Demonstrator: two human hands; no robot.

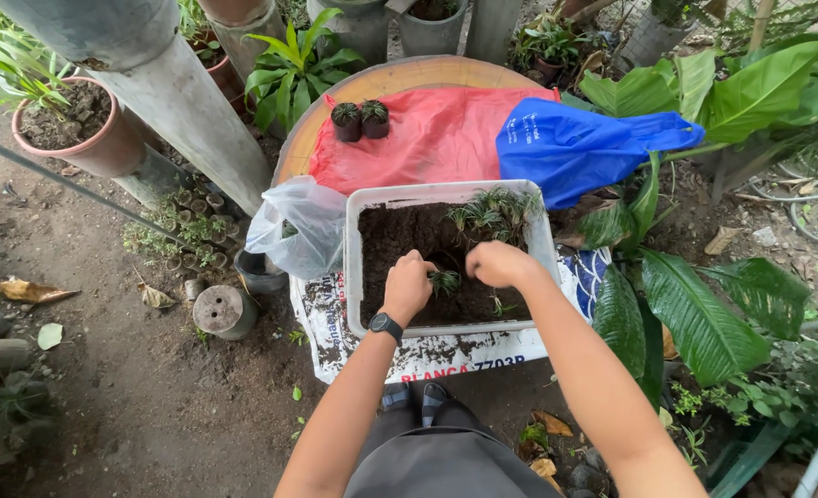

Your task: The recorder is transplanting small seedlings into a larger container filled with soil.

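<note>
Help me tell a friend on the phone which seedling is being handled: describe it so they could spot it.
Find the white plastic tub of dark soil before the round wooden table. Inside, the left hand and right hand meet at the middle. The small spiky green seedling stands alone between them, apart from the denser clump in the tub's far right corner.

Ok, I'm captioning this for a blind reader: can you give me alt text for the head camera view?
Seen from above, a person's left hand and right hand press into dark soil around a small green plant in a white plastic tub. Behind it lie a red bag, a blue bag and two small black pots.
</note>
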